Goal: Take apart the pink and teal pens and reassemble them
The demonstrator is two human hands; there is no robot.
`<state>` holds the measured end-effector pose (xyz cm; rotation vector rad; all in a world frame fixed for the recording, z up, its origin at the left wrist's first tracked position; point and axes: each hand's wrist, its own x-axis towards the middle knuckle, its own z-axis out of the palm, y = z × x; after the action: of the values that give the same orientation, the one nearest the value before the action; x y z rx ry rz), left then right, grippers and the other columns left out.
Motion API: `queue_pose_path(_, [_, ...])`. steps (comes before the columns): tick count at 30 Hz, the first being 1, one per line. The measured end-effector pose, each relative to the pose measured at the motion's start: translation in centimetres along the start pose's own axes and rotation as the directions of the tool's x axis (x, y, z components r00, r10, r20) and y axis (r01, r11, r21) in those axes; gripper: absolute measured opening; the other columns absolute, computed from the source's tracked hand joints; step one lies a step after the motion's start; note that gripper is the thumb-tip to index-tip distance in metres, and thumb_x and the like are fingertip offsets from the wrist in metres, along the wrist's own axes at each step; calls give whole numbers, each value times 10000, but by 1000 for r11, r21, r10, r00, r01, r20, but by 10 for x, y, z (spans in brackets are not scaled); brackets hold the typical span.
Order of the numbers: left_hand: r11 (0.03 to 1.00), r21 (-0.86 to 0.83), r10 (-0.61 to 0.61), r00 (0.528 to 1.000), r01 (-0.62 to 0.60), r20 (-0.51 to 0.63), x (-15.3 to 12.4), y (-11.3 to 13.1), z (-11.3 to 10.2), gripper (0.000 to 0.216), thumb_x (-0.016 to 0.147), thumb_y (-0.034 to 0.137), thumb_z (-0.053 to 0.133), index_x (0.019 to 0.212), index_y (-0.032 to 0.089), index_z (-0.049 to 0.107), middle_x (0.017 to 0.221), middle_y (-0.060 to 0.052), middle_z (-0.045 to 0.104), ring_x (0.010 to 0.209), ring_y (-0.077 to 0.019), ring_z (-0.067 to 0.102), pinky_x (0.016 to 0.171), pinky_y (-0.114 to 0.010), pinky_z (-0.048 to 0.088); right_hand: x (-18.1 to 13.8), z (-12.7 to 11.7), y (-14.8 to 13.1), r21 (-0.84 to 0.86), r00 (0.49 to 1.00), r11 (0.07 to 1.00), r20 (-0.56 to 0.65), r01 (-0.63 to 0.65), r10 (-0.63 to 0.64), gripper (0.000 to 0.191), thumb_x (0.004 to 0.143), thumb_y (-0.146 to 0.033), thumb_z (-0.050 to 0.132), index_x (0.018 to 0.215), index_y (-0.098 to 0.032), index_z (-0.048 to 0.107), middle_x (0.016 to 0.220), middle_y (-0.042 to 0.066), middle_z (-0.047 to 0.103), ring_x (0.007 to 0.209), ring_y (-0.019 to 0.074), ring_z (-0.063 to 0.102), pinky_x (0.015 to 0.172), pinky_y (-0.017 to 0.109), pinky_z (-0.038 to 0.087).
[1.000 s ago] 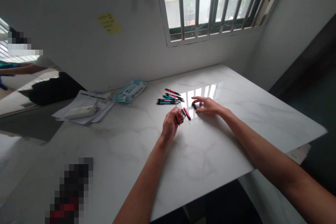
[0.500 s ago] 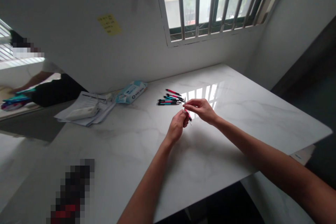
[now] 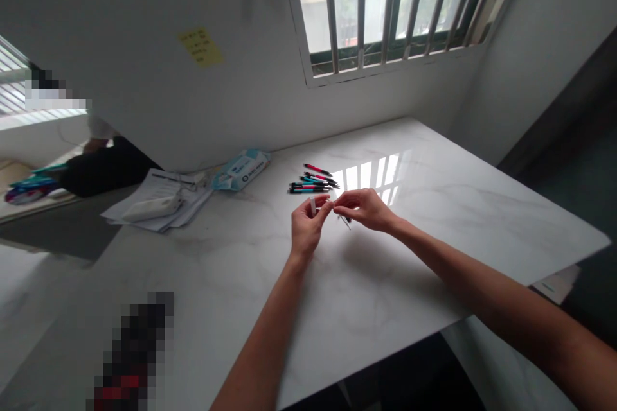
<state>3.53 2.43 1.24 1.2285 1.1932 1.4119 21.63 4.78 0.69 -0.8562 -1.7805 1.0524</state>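
Observation:
My left hand (image 3: pixel 305 228) is closed around a small white tube-like piece (image 3: pixel 313 206), which sticks up between its fingers. My right hand (image 3: pixel 365 209) pinches with thumb and forefinger right against the left fingertips. Whatever is in that pinch is too small to make out. Just below the right fingers, a thin pen part (image 3: pixel 345 223) with a pale tip lies on the table, partly covered by the hand. Beyond the hands is a loose pile of several pens (image 3: pixel 311 189) in black with red or blue barrels. One red and black pen (image 3: pixel 318 170) lies at its far side.
The white marbled table (image 3: pixel 434 186) meets the wall below a barred window (image 3: pixel 385 13). A blue and white wipes pack (image 3: pixel 243 169) lies by the wall, near papers (image 3: pixel 157 215) with a white object on top. At far left sits another person (image 3: pixel 96 160).
My left hand has shifted left and turned, so the white piece now shows in it. My right hand has come down slightly. The other person's forearm has drawn back at far left.

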Motion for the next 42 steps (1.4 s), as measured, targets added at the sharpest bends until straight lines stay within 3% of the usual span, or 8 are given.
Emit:
queue_pose_path(7, [1000, 12, 29, 994, -28, -105, 6, -1, -7, 320, 755, 374, 839, 986, 175, 742, 772, 9, 685, 577, -78, 480, 537, -199, 376, 2, -16, 1, -140, 996, 990, 89, -10, 23, 219, 893, -376, 734, 977, -181, 790, 796, 40, 781, 714, 164, 718, 696, 272, 568])
queue_pose_path(11, [987, 137, 103, 990, -89, -100, 10, 0, -16, 254, 788, 368, 804, 948, 193, 712, 788, 7, 708, 589, -85, 518, 547, -191, 386, 7, -51, 8, -388, 990, 916, -129, -103, 57, 171, 893, -290, 723, 1031, -192, 745, 780, 16, 757, 659, 139, 663, 634, 245, 501])
queue_pose_path(18, [882, 455, 118, 992, -123, 39, 4, 2, -9, 246, 854, 441, 730, 907, 203, 765, 852, -44, 781, 741, -177, 696, 688, -257, 506, 9, -75, 33, -586, 910, 708, -142, -393, 389, 144, 908, -222, 715, 1041, -180, 753, 930, 73, 792, 664, 146, 675, 598, 226, 451])
queue_pose_path(21, [766, 631, 71, 992, -120, 101, 7, 9, 4, 214, 858, 428, 713, 894, 229, 785, 852, -43, 796, 773, -208, 722, 707, -281, 508, 11, -77, 40, -641, 920, 673, -149, -368, 361, 148, 951, -236, 669, 1031, -186, 783, 980, 86, 801, 783, 176, 704, 651, 229, 447])
queue_pose_path(24, [539, 818, 37, 977, -198, 212, 19, 20, 24, 133, 853, 345, 689, 875, 263, 792, 868, -30, 805, 811, -230, 728, 743, -304, 499, 13, -79, 45, -677, 926, 644, -169, -357, 337, 178, 949, -205, 645, 1034, -192, 801, 995, 82, 803, 835, 185, 707, 685, 230, 441])
queue_pose_path(30, [231, 938, -44, 960, -260, 277, 56, 18, 67, 186, 853, 295, 638, 950, 262, 793, 928, -89, 806, 892, -291, 743, 778, -335, 522, 15, -75, 46, -699, 931, 635, -127, -329, 342, 178, 888, -246, 689, 1031, -231, 795, 910, 36, 798, 768, 170, 687, 674, 226, 429])
queue_pose_path(35, [134, 962, -95, 964, -236, 249, 73, 3, 84, 255, 886, 355, 628, 1044, 252, 799, 1033, -144, 800, 988, -334, 745, 800, -363, 546, 16, -74, 48, -709, 932, 625, -128, -325, 339, 177, 887, -236, 679, 1025, -240, 789, 912, 31, 800, 797, 175, 691, 683, 221, 420])
queue_pose_path(42, [48, 975, -144, 964, -219, 224, 68, 7, 75, 244, 899, 349, 656, 1056, 243, 809, 1059, -160, 796, 1015, -324, 749, 852, -366, 564, 17, -77, 48, -718, 935, 630, -81, -295, 345, 155, 879, -230, 687, 985, -238, 798, 928, 33, 799, 770, 165, 676, 646, 219, 395])
